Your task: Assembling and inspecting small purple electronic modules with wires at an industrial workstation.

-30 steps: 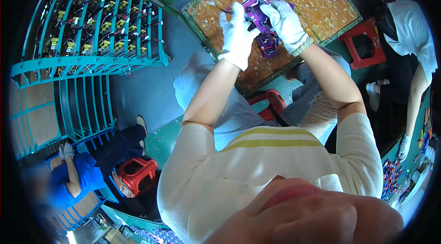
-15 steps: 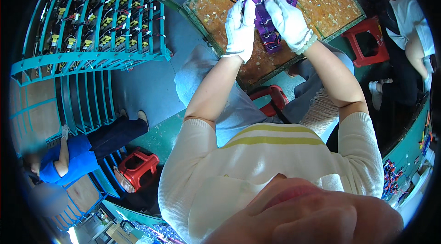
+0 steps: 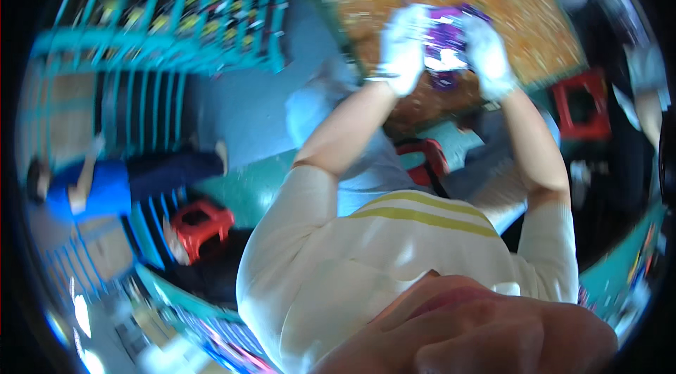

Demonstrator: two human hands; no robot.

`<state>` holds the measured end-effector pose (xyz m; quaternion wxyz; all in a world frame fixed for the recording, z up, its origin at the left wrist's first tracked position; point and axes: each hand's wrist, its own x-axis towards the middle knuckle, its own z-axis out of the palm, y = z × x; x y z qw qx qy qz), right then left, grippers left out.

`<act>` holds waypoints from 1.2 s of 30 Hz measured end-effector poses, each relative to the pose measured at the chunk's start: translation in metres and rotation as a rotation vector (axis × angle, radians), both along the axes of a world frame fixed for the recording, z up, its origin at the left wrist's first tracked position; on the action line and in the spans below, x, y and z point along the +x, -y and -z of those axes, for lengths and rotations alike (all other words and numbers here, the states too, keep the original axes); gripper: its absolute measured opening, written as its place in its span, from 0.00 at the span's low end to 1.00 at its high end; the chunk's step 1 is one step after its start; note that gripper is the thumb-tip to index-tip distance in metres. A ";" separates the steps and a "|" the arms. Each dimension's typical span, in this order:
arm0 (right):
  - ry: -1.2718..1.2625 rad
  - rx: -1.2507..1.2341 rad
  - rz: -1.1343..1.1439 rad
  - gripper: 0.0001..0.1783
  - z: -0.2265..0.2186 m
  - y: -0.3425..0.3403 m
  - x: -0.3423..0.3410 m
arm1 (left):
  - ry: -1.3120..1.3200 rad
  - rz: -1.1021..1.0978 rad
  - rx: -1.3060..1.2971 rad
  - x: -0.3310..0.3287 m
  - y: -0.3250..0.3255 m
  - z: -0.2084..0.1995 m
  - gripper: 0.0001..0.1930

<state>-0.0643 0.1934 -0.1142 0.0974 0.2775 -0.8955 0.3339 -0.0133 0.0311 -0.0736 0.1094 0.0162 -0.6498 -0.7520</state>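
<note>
Both hands wear white gloves and are smeared by motion. Between them, above the wooden board (image 3: 556, 43), is a shiny purple blocky piece (image 3: 445, 37), with a bright white glare on its near side. My left hand (image 3: 406, 49) grips its left side, and my right hand (image 3: 487, 54) closes on its right side. A smaller purple bit (image 3: 443, 80) shows just below, towards me; whether it is joined to the piece is too blurred to tell. The fingertips are partly lost in the blur.
A teal rack (image 3: 183, 57) with rows of wired parts stands on the left. Red stools stand at right (image 3: 583, 103), at lower left (image 3: 201, 223) and under me (image 3: 426, 159). A person in blue (image 3: 91, 184) is at far left, another person (image 3: 644, 78) at far right.
The view has shifted and blurred, so the board and hands appear further right. The purple piece seems turned between my hands; the loose wires seen before beside my left hand no longer show clearly.
</note>
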 end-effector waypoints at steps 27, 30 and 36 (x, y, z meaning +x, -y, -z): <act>0.160 -0.141 0.088 0.26 -0.018 0.001 0.005 | 0.186 0.172 0.183 0.002 -0.006 0.002 0.22; 0.104 -0.129 0.071 0.25 -0.021 0.002 0.008 | 0.150 0.169 0.155 0.003 -0.005 0.004 0.23; 0.117 -0.174 0.076 0.25 -0.023 -0.003 0.006 | 0.155 0.086 0.060 -0.004 -0.011 0.018 0.20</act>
